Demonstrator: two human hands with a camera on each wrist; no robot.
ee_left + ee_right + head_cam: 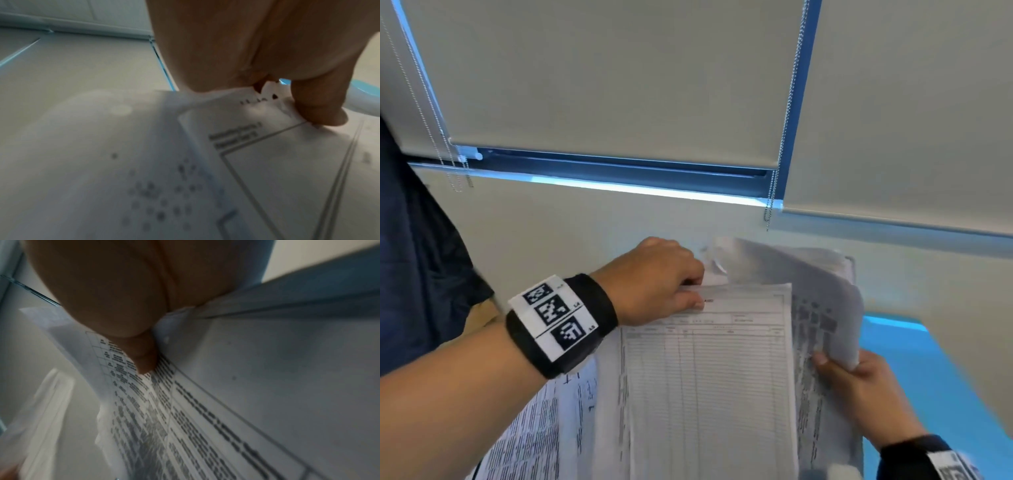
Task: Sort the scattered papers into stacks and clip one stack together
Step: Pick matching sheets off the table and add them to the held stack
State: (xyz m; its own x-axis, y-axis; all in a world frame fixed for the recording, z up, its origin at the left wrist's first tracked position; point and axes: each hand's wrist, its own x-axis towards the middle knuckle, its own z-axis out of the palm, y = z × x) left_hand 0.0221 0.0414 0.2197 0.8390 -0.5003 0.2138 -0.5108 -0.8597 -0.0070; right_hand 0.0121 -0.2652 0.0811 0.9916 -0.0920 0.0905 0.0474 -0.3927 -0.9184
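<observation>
- Our left hand (654, 277) pinches the top edge of the ruled form (709, 377), thumb on its face.
- The form tops the paper stack (571, 411) held up before the window blind (602, 75).
- Our right hand (859, 383) pinches a curled sheet (822, 294) at the stack's right edge.

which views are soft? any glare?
Head view: curled sheet motion-smeared, ruled form fairly sharp, bright strip under the blind. Left wrist: print blurred, left hand dim. Right wrist: right hand dark, text streaked.
</observation>
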